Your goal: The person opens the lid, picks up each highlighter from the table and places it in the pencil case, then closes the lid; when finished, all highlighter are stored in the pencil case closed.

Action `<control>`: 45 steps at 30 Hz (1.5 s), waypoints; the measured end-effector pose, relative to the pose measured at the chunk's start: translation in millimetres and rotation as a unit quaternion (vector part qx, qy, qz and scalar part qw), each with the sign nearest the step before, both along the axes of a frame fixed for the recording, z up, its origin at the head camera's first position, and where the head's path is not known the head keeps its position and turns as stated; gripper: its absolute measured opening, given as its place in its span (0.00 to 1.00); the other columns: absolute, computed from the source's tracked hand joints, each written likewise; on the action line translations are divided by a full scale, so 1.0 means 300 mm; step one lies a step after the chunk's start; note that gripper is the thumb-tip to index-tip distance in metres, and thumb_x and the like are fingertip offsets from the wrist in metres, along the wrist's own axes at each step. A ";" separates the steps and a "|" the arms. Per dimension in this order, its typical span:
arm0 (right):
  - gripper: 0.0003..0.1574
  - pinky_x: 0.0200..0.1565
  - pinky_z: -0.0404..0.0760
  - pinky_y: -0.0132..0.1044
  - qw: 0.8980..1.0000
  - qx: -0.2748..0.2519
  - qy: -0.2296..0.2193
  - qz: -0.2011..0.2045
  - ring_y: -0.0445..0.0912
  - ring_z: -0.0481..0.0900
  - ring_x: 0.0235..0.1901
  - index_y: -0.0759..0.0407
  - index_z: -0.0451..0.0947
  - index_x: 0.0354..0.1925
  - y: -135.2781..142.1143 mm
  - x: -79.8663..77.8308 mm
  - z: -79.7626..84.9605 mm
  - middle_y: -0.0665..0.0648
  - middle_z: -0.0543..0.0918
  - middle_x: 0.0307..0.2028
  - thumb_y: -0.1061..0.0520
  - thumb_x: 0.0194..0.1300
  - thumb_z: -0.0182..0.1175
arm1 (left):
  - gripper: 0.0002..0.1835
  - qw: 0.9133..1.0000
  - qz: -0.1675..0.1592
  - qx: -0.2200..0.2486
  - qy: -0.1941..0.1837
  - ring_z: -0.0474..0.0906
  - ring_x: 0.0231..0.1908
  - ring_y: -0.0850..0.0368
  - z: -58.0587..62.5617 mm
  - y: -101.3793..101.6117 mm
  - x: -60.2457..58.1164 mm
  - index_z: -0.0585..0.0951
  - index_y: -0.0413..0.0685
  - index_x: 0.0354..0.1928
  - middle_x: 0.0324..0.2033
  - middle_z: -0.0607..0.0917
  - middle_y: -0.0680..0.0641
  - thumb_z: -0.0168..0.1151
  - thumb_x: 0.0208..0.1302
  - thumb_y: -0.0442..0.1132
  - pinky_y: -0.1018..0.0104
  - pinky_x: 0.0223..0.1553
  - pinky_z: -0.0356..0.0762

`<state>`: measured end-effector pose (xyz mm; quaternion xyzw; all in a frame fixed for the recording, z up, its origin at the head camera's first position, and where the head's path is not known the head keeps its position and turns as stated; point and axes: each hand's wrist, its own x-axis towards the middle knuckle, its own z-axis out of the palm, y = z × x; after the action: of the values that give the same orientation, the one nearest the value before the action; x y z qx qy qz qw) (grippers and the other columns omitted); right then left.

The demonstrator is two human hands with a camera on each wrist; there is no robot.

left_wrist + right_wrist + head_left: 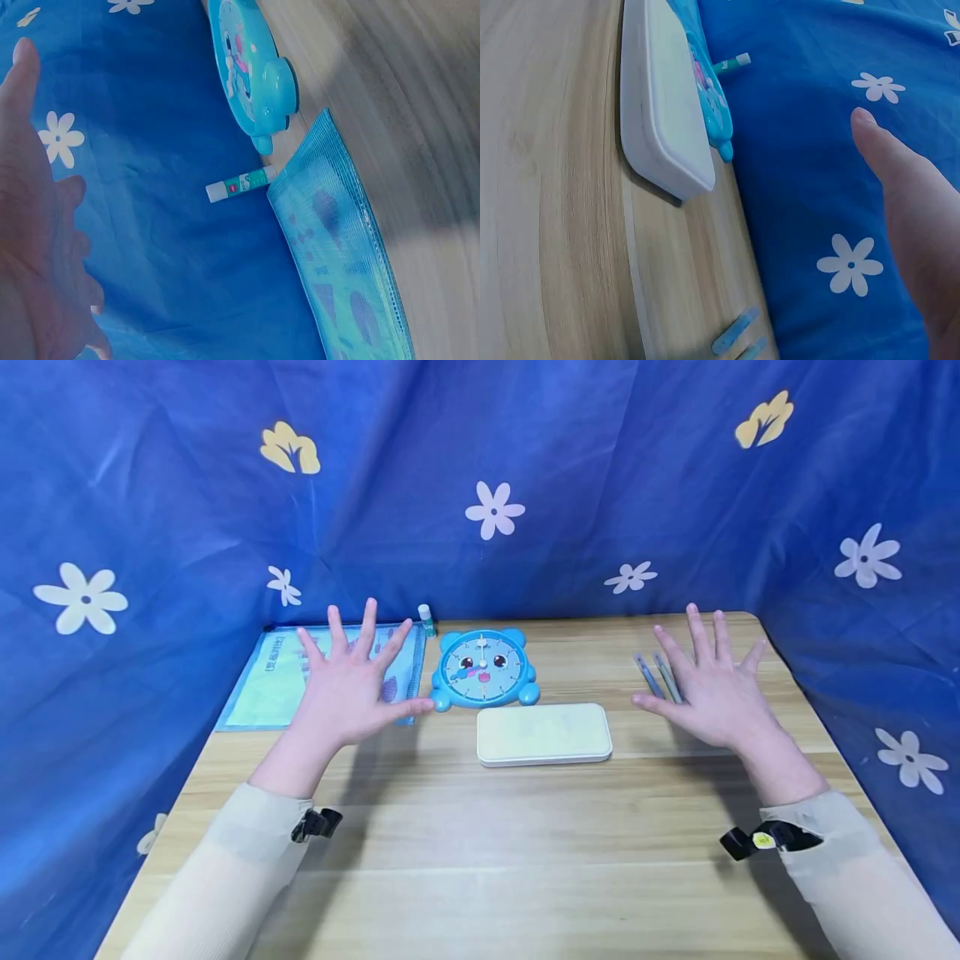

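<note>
My left hand (pixel 348 689) is raised with its fingers spread, overlapping a blue mesh document pouch (pixel 258 693) in the head view. My right hand (pixel 712 689) is also spread wide, its thumb and fingers framing two slim pens (pixel 648 675) on the table. Both hands hold nothing. Between them lies a blue toy clock (pixel 483 668) with a cartoon face. In front of it is a closed white case (pixel 544 734) with rounded corners. A glue stick (pixel 238 184) with a white cap stands beside the pouch at the back.
The wooden table (pixel 525 860) ends at the back and sides against a blue cloth (pixel 390 485) with flower prints. Small dark cameras are strapped on both sleeves, the left sleeve (pixel 232 860) and the right sleeve (pixel 862 877).
</note>
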<state>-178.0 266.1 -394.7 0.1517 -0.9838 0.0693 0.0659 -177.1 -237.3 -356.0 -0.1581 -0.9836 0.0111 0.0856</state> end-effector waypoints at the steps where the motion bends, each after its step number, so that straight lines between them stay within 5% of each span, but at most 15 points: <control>1: 0.67 0.58 0.24 0.89 1.000 -0.001 0.000 0.006 0.62 0.18 0.80 0.43 0.44 0.87 -0.004 0.001 0.002 0.60 0.25 0.84 0.16 0.65 0.55 | 0.63 1.000 -0.002 0.002 -0.001 0.20 0.76 0.23 -0.002 0.002 0.002 0.47 0.71 0.86 0.84 0.32 0.42 0.48 0.53 0.91 0.17 0.62 0.14; 7: 0.65 0.63 0.39 0.89 0.999 -0.011 0.003 0.047 0.63 0.26 0.82 0.42 0.45 0.87 -0.042 0.012 0.003 0.57 0.26 0.84 0.18 0.66 0.57 | 0.63 0.999 -0.024 0.026 -0.026 0.28 0.80 0.30 -0.016 0.024 0.023 0.50 0.68 0.86 0.85 0.37 0.46 0.49 0.54 0.90 0.15 0.66 0.27; 11: 0.66 0.67 0.44 0.84 0.996 -0.030 0.011 0.079 0.64 0.33 0.82 0.46 0.49 0.86 -0.068 0.017 -0.009 0.57 0.29 0.85 0.19 0.65 0.60 | 0.62 0.996 -0.048 0.058 -0.048 0.41 0.82 0.37 -0.031 0.044 0.036 0.57 0.63 0.85 0.84 0.48 0.48 0.49 0.56 0.89 0.22 0.73 0.33; 16: 0.64 0.76 0.43 0.71 0.988 -0.090 0.002 0.125 0.67 0.44 0.81 0.50 0.54 0.85 -0.087 0.020 -0.026 0.59 0.38 0.85 0.25 0.65 0.66 | 0.53 0.988 -0.078 0.128 -0.031 0.70 0.73 0.41 -0.056 0.070 0.047 0.75 0.55 0.77 0.75 0.72 0.48 0.59 0.59 0.83 0.34 0.74 0.59; 20: 0.59 0.77 0.46 0.65 0.978 -0.147 -0.028 0.146 0.63 0.52 0.80 0.48 0.57 0.84 -0.107 0.022 -0.029 0.58 0.49 0.84 0.30 0.67 0.68 | 0.41 0.971 -0.107 0.212 -0.024 0.80 0.64 0.42 -0.080 0.089 0.050 0.83 0.51 0.68 0.65 0.83 0.46 0.69 0.62 0.71 0.42 0.64 0.77; 27: 0.55 0.72 0.58 0.70 0.951 -0.243 -0.089 0.170 0.57 0.53 0.80 0.43 0.60 0.83 -0.142 0.027 -0.048 0.49 0.54 0.83 0.38 0.67 0.73 | 0.45 0.932 -0.111 0.329 -0.101 0.74 0.70 0.47 -0.141 0.125 0.048 0.78 0.51 0.73 0.68 0.80 0.48 0.78 0.58 0.65 0.45 0.69 0.72; 33: 0.58 0.74 0.60 0.64 0.934 -0.287 -0.127 0.170 0.54 0.56 0.79 0.45 0.60 0.83 -0.169 0.025 -0.092 0.51 0.61 0.81 0.39 0.64 0.77 | 0.54 0.912 -0.105 0.366 -0.153 0.71 0.71 0.50 -0.212 0.164 0.053 0.73 0.52 0.77 0.72 0.76 0.50 0.83 0.51 0.64 0.49 0.67 0.75; 36: 0.59 0.74 0.60 0.62 0.930 -0.290 -0.139 0.177 0.54 0.58 0.79 0.48 0.62 0.82 -0.187 0.019 -0.121 0.52 0.65 0.79 0.39 0.62 0.78 | 0.57 0.905 -0.107 0.373 -0.172 0.71 0.71 0.50 -0.249 0.182 0.055 0.72 0.47 0.77 0.72 0.76 0.48 0.86 0.48 0.63 0.51 0.68 0.74; 45: 0.61 0.76 0.59 0.58 0.935 -0.259 -0.147 0.192 0.56 0.63 0.77 0.58 0.67 0.78 -0.257 0.012 -0.196 0.57 0.69 0.76 0.32 0.58 0.78 | 0.60 0.911 -0.101 0.354 -0.185 0.71 0.71 0.45 -0.322 0.236 0.055 0.73 0.41 0.76 0.70 0.78 0.44 0.89 0.42 0.62 0.49 0.71 0.69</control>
<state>-174.5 189.0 -453.4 0.3037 -0.8824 0.3548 -0.0565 -160.5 -166.5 -452.5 -0.2155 -0.9001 -0.3757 -0.0469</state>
